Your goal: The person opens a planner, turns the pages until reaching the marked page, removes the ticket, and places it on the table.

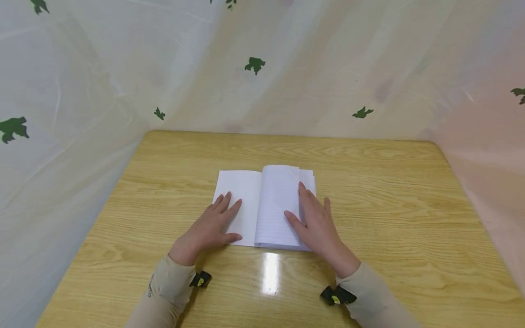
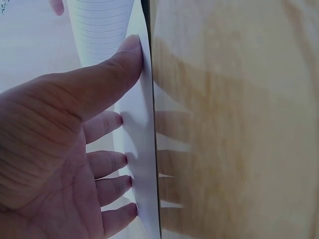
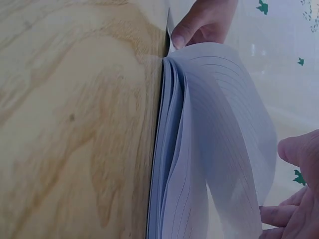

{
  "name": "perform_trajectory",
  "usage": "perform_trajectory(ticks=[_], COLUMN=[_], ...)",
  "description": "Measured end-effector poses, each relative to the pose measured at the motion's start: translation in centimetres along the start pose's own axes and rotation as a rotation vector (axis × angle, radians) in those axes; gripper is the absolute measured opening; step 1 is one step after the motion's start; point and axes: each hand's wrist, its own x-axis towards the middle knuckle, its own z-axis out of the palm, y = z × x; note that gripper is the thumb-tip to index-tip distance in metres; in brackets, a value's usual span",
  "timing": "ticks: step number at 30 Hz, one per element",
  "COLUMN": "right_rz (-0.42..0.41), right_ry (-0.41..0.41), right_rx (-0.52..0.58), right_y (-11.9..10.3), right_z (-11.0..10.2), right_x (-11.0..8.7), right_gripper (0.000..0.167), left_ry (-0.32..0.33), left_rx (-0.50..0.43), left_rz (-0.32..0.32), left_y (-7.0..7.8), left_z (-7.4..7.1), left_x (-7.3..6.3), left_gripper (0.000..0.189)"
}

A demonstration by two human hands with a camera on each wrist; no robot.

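Observation:
A notebook with ruled pages lies spread on the wooden table point(image 1: 389, 218). My left hand point(image 1: 207, 228) rests with fingers spread on its blank left page point(image 1: 239, 184); in the left wrist view, the thumb point(image 2: 130, 50) and fingertips press the paper. Raised and bowed, a lined page point(image 1: 279, 200) stands over the right side, also visible as a curved lined sheet point(image 3: 249, 114) in the right wrist view. My right hand point(image 1: 320, 225) is at that page's right edge with its fingers extended. Several sheets point(image 3: 167, 149) lie stacked beneath it.
A pale curtain point(image 1: 307, 68) with green leaf-like shapes hangs behind the table and along both sides. The table's far edge point(image 1: 287, 135) runs beyond the notebook. Dark straps with small devices point(image 1: 338, 296) sit on the wrists.

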Motion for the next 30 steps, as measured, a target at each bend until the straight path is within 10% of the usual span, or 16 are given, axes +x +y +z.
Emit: perform_trajectory(ticks=[21, 30], right_rz=[0.004, 0.034], right_ry=[0.025, 0.023], right_rx=[0.286, 0.212], right_y=[-3.8, -4.7], right_z=[2.0, 2.8], right_x=[0.6, 0.9], right_gripper=[0.090, 0.096], left_ry=[0.049, 0.118], left_rx=[-0.018, -0.027], left_rz=[0.027, 0.073], left_y=[-0.1, -0.6], left_z=[-0.1, 0.2], left_x=[-0.4, -0.5], left_gripper=[0.082, 0.075])
